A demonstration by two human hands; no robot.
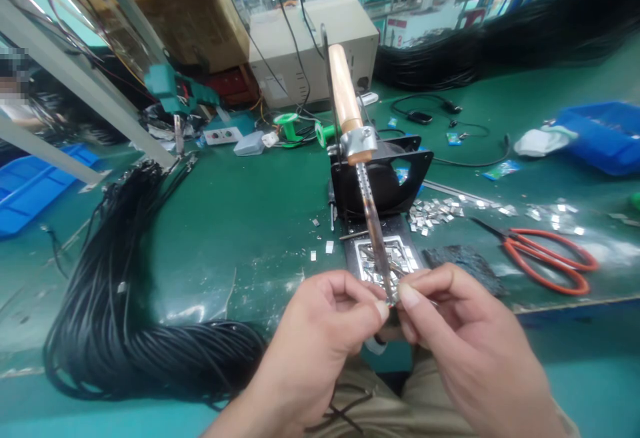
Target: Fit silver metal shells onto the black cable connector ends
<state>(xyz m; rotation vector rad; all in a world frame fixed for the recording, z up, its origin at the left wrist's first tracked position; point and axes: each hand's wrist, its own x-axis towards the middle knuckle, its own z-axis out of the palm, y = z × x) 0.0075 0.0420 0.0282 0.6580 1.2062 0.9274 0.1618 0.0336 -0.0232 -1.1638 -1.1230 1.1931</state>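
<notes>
My left hand (pixel 327 321) is closed in a pinch right under the soldering iron's tip, with a black cable (pixel 345 415) trailing from below it over my lap. My right hand (pixel 455 331) pinches from the other side, fingertips almost meeting the left ones. Tiny coloured wire ends seem to show between them; what the right fingers grip is too small to name. The soldering iron (pixel 370 205), wooden-handled, is clamped tip-down in a stand, its tip touching or just over the fingertips' work. Behind the fingertips, a tray (pixel 359 251) holds small metal pieces.
A large bundle of black cables (pixel 105 291) lies at the left. Orange-handled scissors (pixel 547 258) rest at the right, near loose metal pieces (pixel 435 213). A black fan (pixel 380 181) stands behind the iron. Blue bins (pixel 603 138) and a beige machine (pixel 315 51) are farther off.
</notes>
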